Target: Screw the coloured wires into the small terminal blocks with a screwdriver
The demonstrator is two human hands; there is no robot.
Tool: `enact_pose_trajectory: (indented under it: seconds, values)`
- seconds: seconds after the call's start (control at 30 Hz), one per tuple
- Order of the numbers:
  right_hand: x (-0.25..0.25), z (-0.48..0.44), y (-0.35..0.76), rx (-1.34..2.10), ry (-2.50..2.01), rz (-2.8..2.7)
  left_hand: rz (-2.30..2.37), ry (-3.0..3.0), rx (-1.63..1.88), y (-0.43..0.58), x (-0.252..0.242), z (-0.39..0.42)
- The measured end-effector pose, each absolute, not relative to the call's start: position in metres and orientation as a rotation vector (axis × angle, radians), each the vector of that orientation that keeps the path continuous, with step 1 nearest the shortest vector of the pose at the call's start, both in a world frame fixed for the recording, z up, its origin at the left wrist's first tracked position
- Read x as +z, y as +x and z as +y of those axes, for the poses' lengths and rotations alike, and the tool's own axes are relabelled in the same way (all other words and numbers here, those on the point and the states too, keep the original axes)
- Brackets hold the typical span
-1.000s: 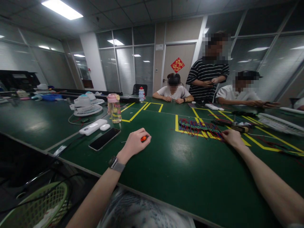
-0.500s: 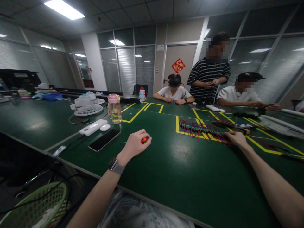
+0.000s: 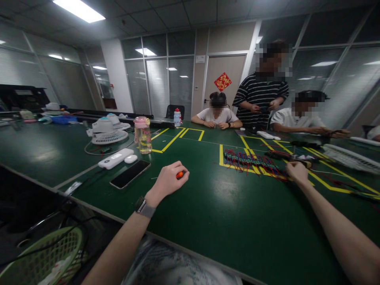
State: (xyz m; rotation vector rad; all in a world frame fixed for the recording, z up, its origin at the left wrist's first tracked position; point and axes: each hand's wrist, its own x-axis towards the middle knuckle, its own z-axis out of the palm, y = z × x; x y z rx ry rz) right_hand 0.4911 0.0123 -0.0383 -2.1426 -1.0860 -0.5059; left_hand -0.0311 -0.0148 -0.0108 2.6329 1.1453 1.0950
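Observation:
My left hand (image 3: 170, 177) is closed around a screwdriver with an orange-and-black handle (image 3: 179, 174). Its thin shaft pokes out on the wrist side, above the green table. Over to the right, my right hand (image 3: 297, 172) has its fingers curled together at the right end of a row of small green circuit boards (image 3: 251, 160) with red and blue wires. Whatever those fingertips pinch, if anything, is hidden. The row of boards lies along a yellow tape outline.
A dark phone (image 3: 130, 174), a white power bank (image 3: 116, 158), a pink-lidded bottle (image 3: 143, 136) and white fans (image 3: 108, 132) stand left. Several people are across the table. A white rack (image 3: 352, 158) lies at right; a green basket (image 3: 44, 257) is below the table edge.
My right hand has drawn slightly right, away from the end of the board row, and its fingers have curled in. My left hand stays in place with the screwdriver.

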Motion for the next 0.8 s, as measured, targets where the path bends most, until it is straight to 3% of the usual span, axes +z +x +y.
enact_pose_trajectory:
  seconds: [0.3,0.4,0.8]
  values:
    - [-0.022,0.065,0.371,-0.468,-1.88,-1.495,1.139,2.626,1.134,-0.032,-0.01,-0.015]
    - [-0.026,0.083,0.33,-0.464,-1.96,-1.811,1.136,2.623,1.127,-0.032,-0.011,-0.016]
    - [-0.047,0.103,0.305,-0.386,-2.197,-1.93,1.13,2.638,1.116,-0.031,-0.012,-0.017]
